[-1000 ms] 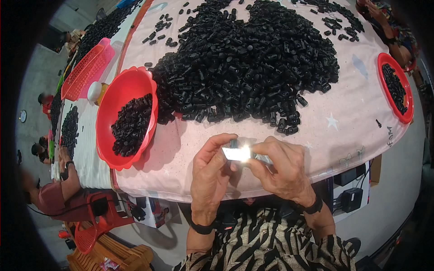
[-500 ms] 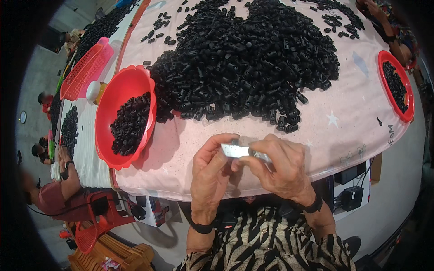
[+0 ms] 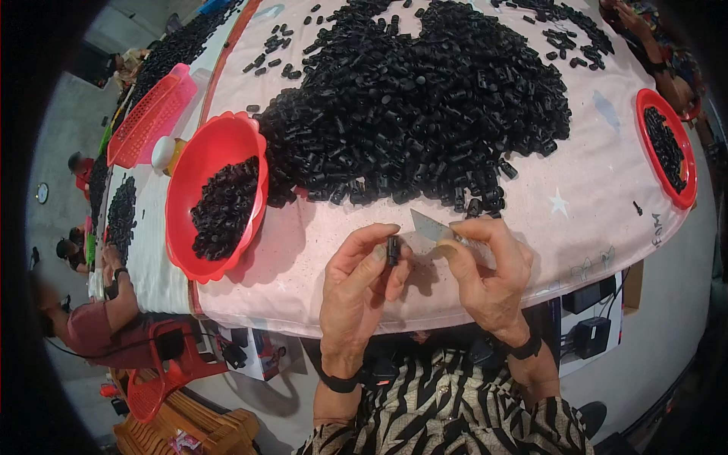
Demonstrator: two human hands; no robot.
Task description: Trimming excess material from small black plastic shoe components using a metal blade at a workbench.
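Observation:
My left hand pinches a small black plastic cylindrical part upright between thumb and fingers. In my right hand is a flat metal blade with a slanted pointed end, gripped between thumb and forefinger. Its tip points left and is apart from the part in my left hand. Just beyond both hands lies a large heap of similar black parts. To the left, a red scalloped bowl stands tilted in view with many such parts inside.
A pink tablecloth covers the table. A pink perforated basket and a white-lidded jar stand beyond the red bowl. At the far right is a red tray with black pieces. Another person sits at the left by a red chair.
My right hand has drawn the blade back to the right, off the black part. The blade's angle has turned. My left hand stays in place with the part in its fingers.

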